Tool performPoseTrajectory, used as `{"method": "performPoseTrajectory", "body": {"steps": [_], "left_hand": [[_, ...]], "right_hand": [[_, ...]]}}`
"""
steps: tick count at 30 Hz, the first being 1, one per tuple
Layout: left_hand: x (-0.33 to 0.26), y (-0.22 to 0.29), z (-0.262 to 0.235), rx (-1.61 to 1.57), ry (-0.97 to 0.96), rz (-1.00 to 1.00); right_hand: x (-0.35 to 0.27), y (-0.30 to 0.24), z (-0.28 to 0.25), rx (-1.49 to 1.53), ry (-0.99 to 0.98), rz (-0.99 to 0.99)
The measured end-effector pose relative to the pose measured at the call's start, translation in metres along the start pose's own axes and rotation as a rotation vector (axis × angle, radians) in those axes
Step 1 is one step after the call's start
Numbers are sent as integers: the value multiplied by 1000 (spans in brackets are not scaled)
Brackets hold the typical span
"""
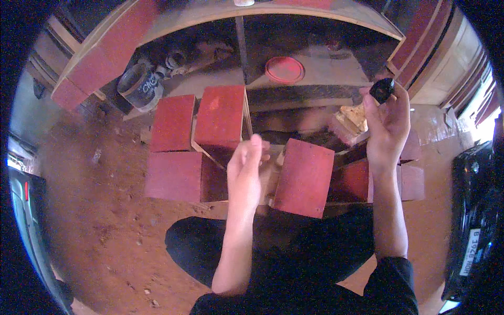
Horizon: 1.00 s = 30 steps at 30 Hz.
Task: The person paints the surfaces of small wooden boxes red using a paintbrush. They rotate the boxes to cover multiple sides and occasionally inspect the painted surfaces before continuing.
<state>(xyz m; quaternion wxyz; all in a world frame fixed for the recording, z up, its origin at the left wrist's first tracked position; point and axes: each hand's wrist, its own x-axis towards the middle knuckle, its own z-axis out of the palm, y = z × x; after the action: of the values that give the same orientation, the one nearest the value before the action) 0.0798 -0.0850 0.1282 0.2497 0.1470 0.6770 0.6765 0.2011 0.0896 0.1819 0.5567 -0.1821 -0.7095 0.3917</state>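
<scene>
My right hand [388,123] is raised on the right, its thumb and fingers closed on a small black round thing [381,90] that looks like a cap or knob. Over the middle of the red wooden pieces, my left hand [245,165] has its thumb up and its fingers loosely half curled. Nothing shows in it. Just right of the left hand lies a tilted red wooden panel or box [303,178]. To its left stand red box-like pieces, one upright [220,115] and one lower [174,176]. Behind my right wrist sits a yellowish crumpled lump [353,118].
A round red lid [284,70] lies on a board behind the boxes. A dark bucket [139,86] stands at the back left. Curved red-and-wood furniture [113,50] frames the far side. Reddish earth [105,226] stretches left, and a black vehicle [472,210] is at the right edge.
</scene>
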Motion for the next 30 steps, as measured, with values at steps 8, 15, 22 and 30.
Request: {"method": "performPoseTrajectory", "body": {"steps": [8,15,22,30], "left_hand": [[17,-48,13,505,-184,-185],[23,-46,19,74,-374,-440],[8,-71,42,-488,-526,-596],[-5,-75,41,-587,-580,-526]], "right_hand": [[-12,-2,11,-51,-54,128],[0,-7,1,7,-53,124],[1,0,-11,-55,-11,9],[8,-17,-17,-42,30,-67]]}}
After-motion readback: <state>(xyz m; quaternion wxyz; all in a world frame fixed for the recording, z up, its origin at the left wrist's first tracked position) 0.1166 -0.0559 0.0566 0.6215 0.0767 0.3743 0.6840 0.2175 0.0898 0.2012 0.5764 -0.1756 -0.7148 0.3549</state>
